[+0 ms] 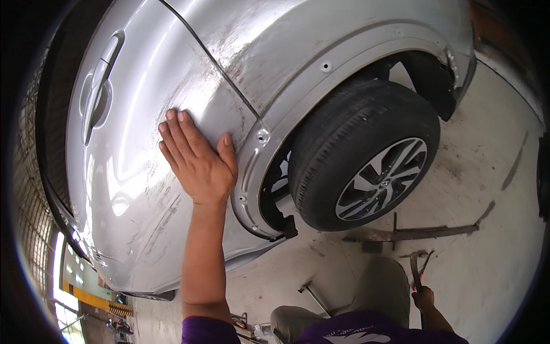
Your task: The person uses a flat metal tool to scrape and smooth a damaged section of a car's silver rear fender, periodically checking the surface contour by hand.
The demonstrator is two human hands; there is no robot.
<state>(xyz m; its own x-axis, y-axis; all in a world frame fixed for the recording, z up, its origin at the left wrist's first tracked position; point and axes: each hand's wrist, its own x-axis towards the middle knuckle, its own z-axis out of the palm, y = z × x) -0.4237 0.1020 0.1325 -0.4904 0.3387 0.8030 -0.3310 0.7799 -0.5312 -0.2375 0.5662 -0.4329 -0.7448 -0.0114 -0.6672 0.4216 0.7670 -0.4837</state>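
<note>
My left hand lies flat on the scratched, dented silver car door, its fingers stretched out and the thumb a little apart. Close to the thumb runs the seam between this door and the silver body panel around the wheel arch. Low at the right, my right hand is closed around the handle of a hammer, with the head pointing away from me. The hammer is apart from the car. Right of my left hand stands the black wheel with its two-tone alloy rim.
A long metal bar lies on the pale floor below the wheel. Another hammer-like tool is beside my knee. A thin red and black tool shows beside the held hammer. The door handle juts out at the far left.
</note>
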